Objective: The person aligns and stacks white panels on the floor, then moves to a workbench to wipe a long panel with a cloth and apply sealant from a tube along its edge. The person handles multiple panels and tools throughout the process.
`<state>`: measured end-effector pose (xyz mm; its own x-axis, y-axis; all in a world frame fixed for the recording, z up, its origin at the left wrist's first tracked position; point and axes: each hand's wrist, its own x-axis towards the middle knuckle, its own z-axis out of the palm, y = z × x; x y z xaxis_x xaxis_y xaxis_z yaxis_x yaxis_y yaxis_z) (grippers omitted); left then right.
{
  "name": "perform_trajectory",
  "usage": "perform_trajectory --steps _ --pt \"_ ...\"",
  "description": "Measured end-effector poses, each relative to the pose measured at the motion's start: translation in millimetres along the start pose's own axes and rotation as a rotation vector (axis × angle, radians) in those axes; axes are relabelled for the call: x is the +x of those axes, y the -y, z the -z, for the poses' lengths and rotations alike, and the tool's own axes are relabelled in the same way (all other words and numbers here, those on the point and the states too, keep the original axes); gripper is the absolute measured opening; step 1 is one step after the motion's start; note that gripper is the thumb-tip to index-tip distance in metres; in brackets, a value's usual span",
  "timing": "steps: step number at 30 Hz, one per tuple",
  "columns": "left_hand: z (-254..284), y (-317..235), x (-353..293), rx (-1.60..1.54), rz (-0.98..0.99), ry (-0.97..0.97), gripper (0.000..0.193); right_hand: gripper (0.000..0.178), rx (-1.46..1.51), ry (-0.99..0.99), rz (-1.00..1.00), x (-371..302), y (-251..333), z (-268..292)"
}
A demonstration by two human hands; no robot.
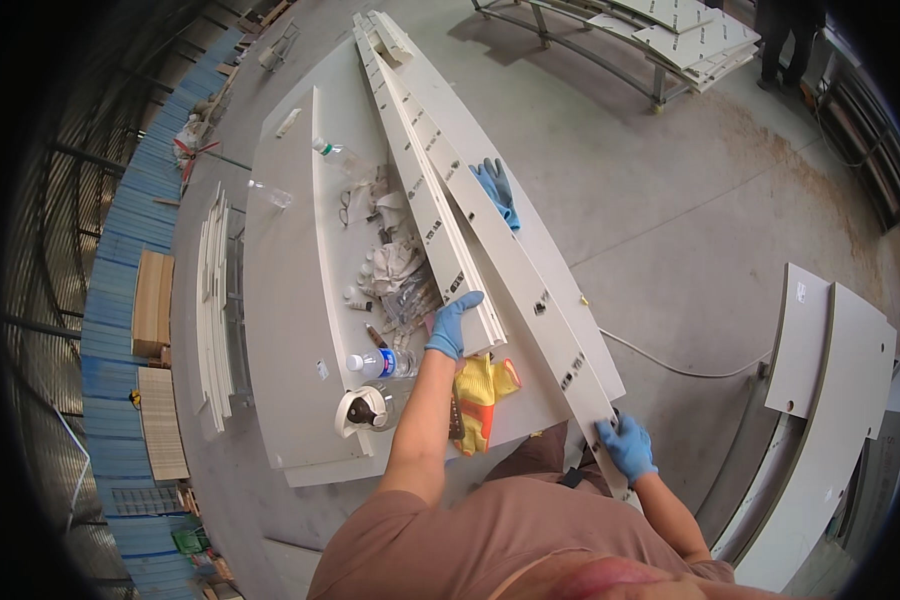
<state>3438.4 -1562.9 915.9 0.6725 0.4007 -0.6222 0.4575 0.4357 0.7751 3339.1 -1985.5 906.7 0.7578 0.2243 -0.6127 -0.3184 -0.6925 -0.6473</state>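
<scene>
My left hand (455, 325), in a blue glove, grips the near end of a stack of narrow white boards (432, 205), thumb over the top. Lower right, my right hand (627, 447), gloved too, is closed on the edge of a long white board (540, 305) near its close end. This board runs beside the stack, and the two draw together at the far end. Dark marks dot both. The fingers beneath the boards are hidden. Yellow and orange gloves (478, 400) lie just below my left hand. A blue work glove (497, 192) rests right of the long board.
Under the boards is a large pale panel surface (280, 400). Bottles (382, 363), a white-lidded jar (362, 410) and crumpled wrappings (395, 265) crowd its middle. White panels (840, 400) stand at right. A loaded rack (660, 75) and a person (792, 45) are far right. A hose (680, 373) crosses the floor.
</scene>
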Motion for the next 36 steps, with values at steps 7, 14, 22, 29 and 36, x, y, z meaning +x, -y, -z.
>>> perform_trajectory --steps 7,14,22,29,36 --pt "4 -1 2 -0.07 0.093 0.04 0.053 0.059 0.153 0.332 -0.012 18 -26 17" --pt "7 -3 3 -0.142 0.175 0.085 0.057 0.07 0.389 0.335 0.201 138 109 -6" --pt "-4 -7 -11 -0.046 0.042 0.038 0.052 0.069 0.087 0.007 0.123 110 121 -18" --pt "6 -1 4 -0.096 0.113 0.044 0.055 0.063 0.029 0.0 0.039 35 48 1" --pt "9 5 10 -0.097 0.097 0.071 0.053 0.062 -0.042 -0.002 -0.066 -45 -49 2"
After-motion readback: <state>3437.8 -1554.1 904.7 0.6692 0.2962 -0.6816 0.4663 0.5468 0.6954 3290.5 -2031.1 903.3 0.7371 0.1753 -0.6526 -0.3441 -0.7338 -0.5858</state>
